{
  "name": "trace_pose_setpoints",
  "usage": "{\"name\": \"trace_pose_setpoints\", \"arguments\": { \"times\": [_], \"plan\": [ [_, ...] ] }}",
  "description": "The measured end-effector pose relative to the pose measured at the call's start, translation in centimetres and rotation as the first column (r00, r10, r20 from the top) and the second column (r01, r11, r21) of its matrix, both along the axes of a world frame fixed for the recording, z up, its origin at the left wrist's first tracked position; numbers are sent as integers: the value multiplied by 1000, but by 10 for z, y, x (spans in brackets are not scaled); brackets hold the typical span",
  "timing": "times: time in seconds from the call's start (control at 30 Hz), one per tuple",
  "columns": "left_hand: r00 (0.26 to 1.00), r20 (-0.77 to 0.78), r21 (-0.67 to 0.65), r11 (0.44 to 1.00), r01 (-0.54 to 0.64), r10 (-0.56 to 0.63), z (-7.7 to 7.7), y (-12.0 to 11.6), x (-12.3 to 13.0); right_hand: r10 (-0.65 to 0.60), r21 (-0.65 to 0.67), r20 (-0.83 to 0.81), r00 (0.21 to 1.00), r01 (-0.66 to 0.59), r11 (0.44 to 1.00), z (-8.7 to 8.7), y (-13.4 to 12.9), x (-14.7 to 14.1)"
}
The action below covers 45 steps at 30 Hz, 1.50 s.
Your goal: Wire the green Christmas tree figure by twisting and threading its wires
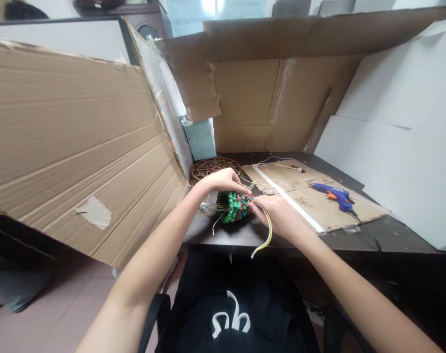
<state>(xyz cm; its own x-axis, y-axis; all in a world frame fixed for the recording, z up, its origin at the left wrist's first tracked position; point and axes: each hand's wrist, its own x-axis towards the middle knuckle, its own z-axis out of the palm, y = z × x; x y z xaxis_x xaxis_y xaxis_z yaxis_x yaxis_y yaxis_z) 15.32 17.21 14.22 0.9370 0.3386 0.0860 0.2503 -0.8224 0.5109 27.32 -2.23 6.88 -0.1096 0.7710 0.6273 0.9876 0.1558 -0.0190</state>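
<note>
A small cone-shaped ornament (pixel 232 208), green and shiny with red bits like a miniature Christmas tree, lies on its side just above the table's front edge. Its wide, hollow end faces left, and thin wires (pixel 208 208) stick out of it. From above, my left hand (pixel 226 180) grips the ornament, its fingers reaching along the top; the thumb is hidden. At the narrow right end, my right hand (pixel 272 211) is closed in a pinch on white and yellow wires (pixel 270 230), which arch over the thumb and hang down. The exact fingertip contact is partly hidden.
A blue hot glue gun (pixel 335 193) rests on a cardboard sheet (pixel 307 206) at right, its cord running off the front edge. Behind my left hand are a brown openwork trivet (pixel 215 165) and a pale blue box (pixel 201 139). Cardboard walls (pixel 245 105) surround the table.
</note>
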Motion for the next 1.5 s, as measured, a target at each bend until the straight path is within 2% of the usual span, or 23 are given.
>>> {"name": "trace_pose_setpoints", "arguments": {
  "times": [0.07,0.13,0.23,0.27,0.33,0.47,0.53,0.6,0.67,0.73,0.8,1.0,1.17,1.3,1.4,1.5],
  "plan": [
    [996,74,26,998,-50,48,0,-3,-4,-2,28,-19,1000,2,1000,-3,1,1],
    [972,194,63,987,-150,135,0,-9,-8,4,64,-41,999,-1,998,-6,2,1],
    [870,402,98,931,-351,286,-3,-21,-16,30,121,-86,996,-19,992,-12,6,3],
    [842,438,106,912,-397,316,-5,-26,-20,39,141,-105,994,-24,990,-14,7,4],
    [836,437,127,897,-423,332,-11,-33,-27,57,178,-148,987,-31,984,-17,10,5],
    [866,393,159,906,-393,307,-21,-42,-37,118,212,-225,967,-70,975,-16,14,7],
    [851,436,172,901,-397,292,-24,-44,-39,161,212,-264,951,-105,972,-12,15,6],
    [836,501,196,912,-361,224,-23,-45,-39,194,212,-308,931,-132,968,-9,16,5],
    [844,528,237,939,-250,91,-19,-48,-39,206,203,-350,914,-140,969,-6,16,5],
    [873,486,276,955,-111,-40,-15,-50,-39,200,183,-383,902,-139,973,-4,16,5],
    [901,423,301,953,-35,-100,-11,-53,-38,190,156,-405,894,-137,978,-1,16,5],
    [953,295,386,921,-51,-71,-6,-58,-37,161,91,-471,867,-134,987,4,16,4],
    [957,287,389,918,-75,-44,-4,-62,-38,136,96,-581,802,-98,990,2,19,8],
    [938,345,381,916,-125,-15,-2,-77,-47,124,108,-679,724,-68,992,7,6,8],
    [907,416,297,952,-71,-62,-3,-94,-54,136,92,-739,660,-101,991,20,-14,0],
    [856,508,230,973,-26,-97,-5,-111,-61,167,127,-737,655,-109,986,35,-32,-12]
  ]
}}
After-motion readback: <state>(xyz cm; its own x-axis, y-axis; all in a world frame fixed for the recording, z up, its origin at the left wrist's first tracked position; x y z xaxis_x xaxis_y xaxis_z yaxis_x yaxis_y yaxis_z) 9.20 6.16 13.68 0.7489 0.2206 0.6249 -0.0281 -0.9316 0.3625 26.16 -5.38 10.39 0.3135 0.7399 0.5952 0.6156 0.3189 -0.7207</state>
